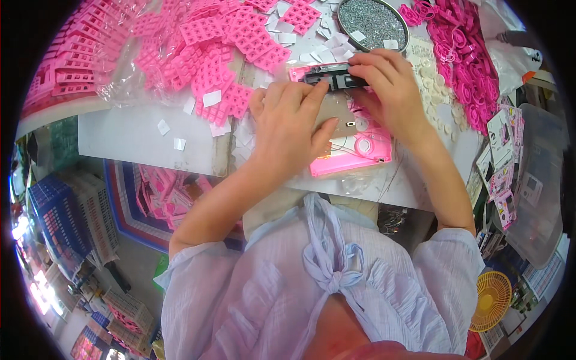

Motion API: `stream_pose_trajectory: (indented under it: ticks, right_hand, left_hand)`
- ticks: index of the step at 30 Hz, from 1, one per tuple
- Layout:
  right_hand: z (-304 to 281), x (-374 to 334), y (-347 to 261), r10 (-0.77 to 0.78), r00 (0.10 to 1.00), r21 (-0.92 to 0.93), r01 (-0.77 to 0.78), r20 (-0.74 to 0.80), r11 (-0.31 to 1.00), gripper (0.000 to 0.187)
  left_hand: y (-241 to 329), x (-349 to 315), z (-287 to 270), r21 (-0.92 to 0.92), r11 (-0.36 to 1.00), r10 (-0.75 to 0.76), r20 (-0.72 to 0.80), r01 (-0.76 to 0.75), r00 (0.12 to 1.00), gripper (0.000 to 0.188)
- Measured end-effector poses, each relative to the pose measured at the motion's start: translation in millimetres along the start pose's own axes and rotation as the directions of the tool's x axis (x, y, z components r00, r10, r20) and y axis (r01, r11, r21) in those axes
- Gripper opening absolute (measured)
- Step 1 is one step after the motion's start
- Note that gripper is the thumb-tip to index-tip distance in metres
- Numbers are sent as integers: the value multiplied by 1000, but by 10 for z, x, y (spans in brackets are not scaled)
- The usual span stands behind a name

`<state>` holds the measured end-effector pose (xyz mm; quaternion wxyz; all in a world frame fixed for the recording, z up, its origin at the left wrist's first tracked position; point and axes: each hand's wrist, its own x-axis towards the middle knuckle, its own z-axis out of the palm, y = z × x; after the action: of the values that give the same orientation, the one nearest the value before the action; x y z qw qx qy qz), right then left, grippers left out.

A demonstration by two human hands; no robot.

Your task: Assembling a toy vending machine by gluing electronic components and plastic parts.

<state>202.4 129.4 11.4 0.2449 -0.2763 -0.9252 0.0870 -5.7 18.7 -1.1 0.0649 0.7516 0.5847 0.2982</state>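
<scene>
In front of me on the bench lies a shallow pink plastic casing (351, 163), with a round moulded ring and thin wires inside it. A flat greyish board (333, 116) covers part of the casing. Over its far end sits a black rectangular plastic part (336, 77). My right hand (396, 93) grips the right end of this part between fingers and thumb. My left hand (289, 123) is bent over its left side, the index fingertip pressed on it and the thumb near the board. The undersides of the fingers are hidden.
Pink keypad-like pieces (201, 30) heap at the far left, with white paper squares (212, 98) scattered around. A round dish (373, 24) of small metal bits stands at the back. Magenta straps (462, 60) and whitish discs (435, 84) lie right; a blue-rimmed basket (120, 204) sits below left.
</scene>
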Motion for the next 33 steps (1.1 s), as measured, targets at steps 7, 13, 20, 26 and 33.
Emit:
stream_pose_trajectory:
  ticks: [7,13,20,26,33]
  right_hand:
    - [-558,183,-173,24,997,38,-26,68,999,41]
    - [-1442,217,85,10,635,-169,-221,-773,961,49]
    - [-1363,116,313,605,767,926,-41,-212,376,44]
    - [-956,656,-143,530,703,796,85,-474,599,57]
    - [-1117,690,-50,482,841,909,31,-248,415,46]
  left_hand:
    - [-141,385,-320,-85,996,-8,242,29,970,41]
    - [-537,1761,407,29,994,102,60,-104,993,22]
    - [-417,2182,916,329,896,186,330,-297,926,18]
    - [-498,2138,902,334,877,231,340,-346,912,20]
    - [-471,2266,916,367,874,171,378,-317,910,23]
